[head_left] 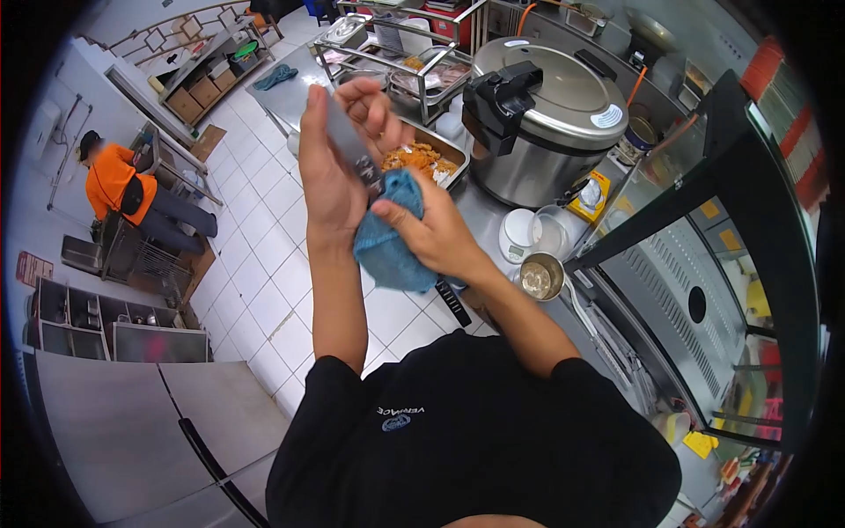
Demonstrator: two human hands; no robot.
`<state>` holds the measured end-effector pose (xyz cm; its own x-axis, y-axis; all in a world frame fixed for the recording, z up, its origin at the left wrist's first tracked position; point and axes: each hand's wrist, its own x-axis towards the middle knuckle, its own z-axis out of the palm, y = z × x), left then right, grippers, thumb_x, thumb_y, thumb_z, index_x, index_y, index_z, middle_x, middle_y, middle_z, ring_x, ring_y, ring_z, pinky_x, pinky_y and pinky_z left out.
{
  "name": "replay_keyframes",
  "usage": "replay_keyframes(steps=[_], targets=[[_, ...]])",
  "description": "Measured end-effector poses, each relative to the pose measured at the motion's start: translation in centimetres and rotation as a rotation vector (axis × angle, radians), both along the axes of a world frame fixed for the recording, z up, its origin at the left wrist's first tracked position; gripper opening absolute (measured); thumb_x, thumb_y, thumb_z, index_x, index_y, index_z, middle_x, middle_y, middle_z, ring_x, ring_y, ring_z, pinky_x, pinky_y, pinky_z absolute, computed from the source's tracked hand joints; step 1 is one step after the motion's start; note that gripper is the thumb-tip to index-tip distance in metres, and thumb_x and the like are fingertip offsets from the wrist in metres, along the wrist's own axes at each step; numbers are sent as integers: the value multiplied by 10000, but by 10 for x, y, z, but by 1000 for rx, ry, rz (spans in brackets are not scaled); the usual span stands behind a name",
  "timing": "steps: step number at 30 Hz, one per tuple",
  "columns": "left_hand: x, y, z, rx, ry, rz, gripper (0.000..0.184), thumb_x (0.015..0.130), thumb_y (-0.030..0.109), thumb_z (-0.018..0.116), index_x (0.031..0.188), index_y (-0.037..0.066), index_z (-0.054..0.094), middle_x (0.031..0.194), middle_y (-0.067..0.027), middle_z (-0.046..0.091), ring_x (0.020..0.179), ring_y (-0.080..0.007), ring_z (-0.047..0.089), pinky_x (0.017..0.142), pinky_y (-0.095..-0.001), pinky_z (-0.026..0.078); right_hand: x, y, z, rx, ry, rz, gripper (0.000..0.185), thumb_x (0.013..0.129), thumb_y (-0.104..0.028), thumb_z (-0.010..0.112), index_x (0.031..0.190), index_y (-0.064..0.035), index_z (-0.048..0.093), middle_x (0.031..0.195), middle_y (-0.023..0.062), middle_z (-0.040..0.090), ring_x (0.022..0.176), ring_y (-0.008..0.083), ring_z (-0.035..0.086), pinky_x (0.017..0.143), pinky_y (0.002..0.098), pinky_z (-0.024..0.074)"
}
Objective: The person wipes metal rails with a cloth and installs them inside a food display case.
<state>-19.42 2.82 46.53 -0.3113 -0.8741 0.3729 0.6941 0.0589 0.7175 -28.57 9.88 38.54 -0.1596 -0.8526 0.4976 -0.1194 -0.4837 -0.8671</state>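
A blue cloth (392,251) is bunched in my right hand (431,224), whose thumb and fingers close round it. Out of the cloth rises a flat grey metal blade, like a knife's (349,136), with dark markings near its lower end. My left hand (333,180) is palm up behind the blade, its thumb on one side and its loosely bent fingers apart on the other. Whether the palm touches the metal I cannot tell. Below the cloth a black ribbed piece (453,304) shows; its link to the blade is hidden. Beyond my hands stands a metal tray of orange-brown food (422,157).
A large steel cooker (550,123) stands on the counter, with a white scale (519,236) and a small metal pot (540,277) nearer me. At right is a glass-sided cabinet (704,299). A person in orange (119,185) bends at the far left. A steel fridge (132,422) is lower left.
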Motion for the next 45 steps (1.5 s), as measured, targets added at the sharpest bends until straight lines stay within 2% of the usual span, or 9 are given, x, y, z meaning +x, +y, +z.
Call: replay_keyframes(steps=[2, 3, 9, 25, 28, 31, 32, 36, 45], targets=[[9, -17, 0, -115, 36, -631, 471, 1025, 467, 365, 750, 96, 460, 601, 20, 382, 470, -82, 389, 431, -206, 412, 3, -4, 4, -108, -101, 8, 342, 890, -287, 685, 999, 10, 556, 817, 149, 626, 726, 247, 610, 711, 340, 478], [5, 3, 12, -36, -54, -360, 518, 1014, 516, 353, 646, 157, 281, 533, 64, 199, 405, -37, 143, 315, -194, 140, 0, 1, 11, -78, -34, 35, 343, 891, -294, 684, 996, 7, 557, 811, 152, 625, 726, 245, 615, 704, 346, 478], [32, 7, 34, -116, 111, -267, 510, 998, 528, 373, 651, 164, 293, 535, 68, 214, 411, -40, 150, 329, -208, 144, 0, 16, 18, -59, 146, 90, 385, 869, -342, 699, 962, 0, 547, 762, 196, 628, 724, 387, 629, 633, 407, 469], [200, -31, 84, -240, 362, -306, 521, 1018, 481, 363, 627, 143, 308, 501, 49, 275, 365, -39, 197, 304, -179, 192, -21, 74, -74, 125, 330, 266, 392, 850, -351, 710, 990, -18, 560, 820, 184, 654, 751, 361, 668, 663, 403, 514], [317, -50, 105, -348, 403, 123, 543, 1011, 505, 364, 609, 143, 317, 488, 48, 277, 358, -43, 202, 303, -186, 194, -64, 90, -160, 507, 244, 58, 356, 917, -356, 632, 937, -5, 579, 780, 187, 655, 778, 311, 690, 653, 381, 512], [304, -46, 103, -431, 463, 59, 505, 1012, 441, 415, 609, 149, 329, 515, 40, 299, 369, -54, 214, 305, -204, 201, -78, 87, -176, 564, 273, -90, 352, 942, -342, 599, 877, 3, 575, 708, 153, 611, 658, 218, 615, 622, 338, 478], [279, -46, 89, -454, 143, 512, 487, 1013, 415, 428, 620, 143, 332, 535, 39, 299, 385, -54, 219, 308, -207, 203, -74, 84, -166, 546, 262, -109, 352, 948, -332, 591, 855, 6, 570, 686, 136, 589, 621, 176, 569, 616, 324, 464], [160, -48, 48, -196, 157, 53, 425, 1023, 363, 430, 691, 116, 335, 576, 42, 266, 440, -58, 209, 334, -199, 199, -82, 75, -104, 444, -176, -48, 456, 974, -417, 508, 851, 10, 609, 683, 63, 563, 676, 104, 504, 670, 295, 444], [-14, -20, 15, 38, 87, -349, 474, 972, 492, 484, 698, 139, 326, 575, 46, 252, 445, -38, 191, 341, -181, 168, -74, 162, 5, 453, 491, -272, 380, 831, -252, 663, 1113, 2, 647, 960, 174, 692, 842, 281, 670, 752, 348, 513]])
